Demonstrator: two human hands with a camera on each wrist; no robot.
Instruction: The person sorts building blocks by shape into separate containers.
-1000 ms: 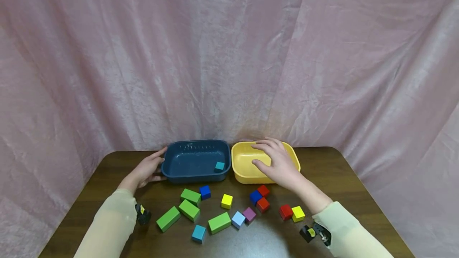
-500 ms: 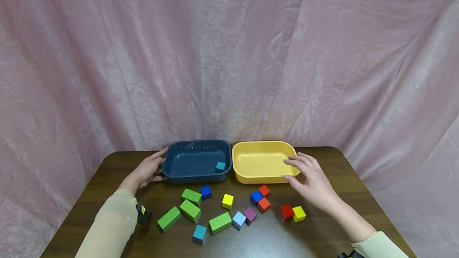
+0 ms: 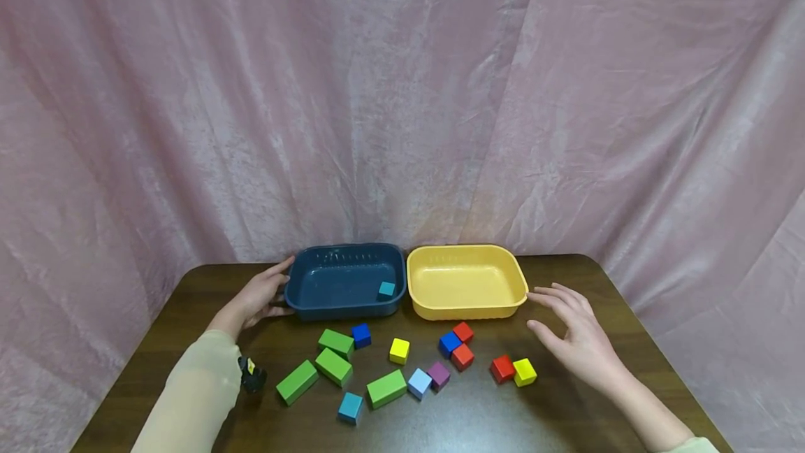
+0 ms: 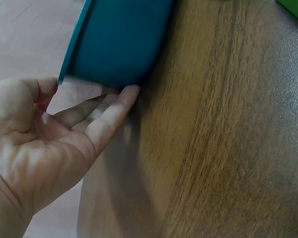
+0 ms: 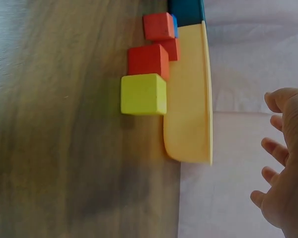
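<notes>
At the left end of the dark blue tray (image 3: 344, 312) is my left hand (image 3: 254, 299). In the left wrist view, its extended fingertips (image 4: 130, 92) meet the lower part of the tray's end wall, while another fingertip lies by the rim. A teal cube (image 3: 386, 290) sits inside this tray. The yellow tray (image 3: 465, 312) adjoins it on the right, with no block in it. Just beyond that tray's right end hovers my right hand (image 3: 578, 341), fingers spread and holding nothing. Nearest below it are a yellow cube (image 3: 525, 372) and a red cube (image 3: 502, 368), side by side.
Several green blocks (image 3: 334, 367) lie front left, with a blue cube (image 3: 361, 335) and a light teal cube (image 3: 350, 407). Toward the middle are a yellow cube (image 3: 399, 351), a pale blue cube (image 3: 419, 383) and a purple cube (image 3: 439, 375). A pink curtain (image 3: 402, 103) hangs behind the table.
My right hand has moved rightward from over the yellow tray to beyond its right end. My left hand keeps its place at the blue tray, and the blocks lie as before.
</notes>
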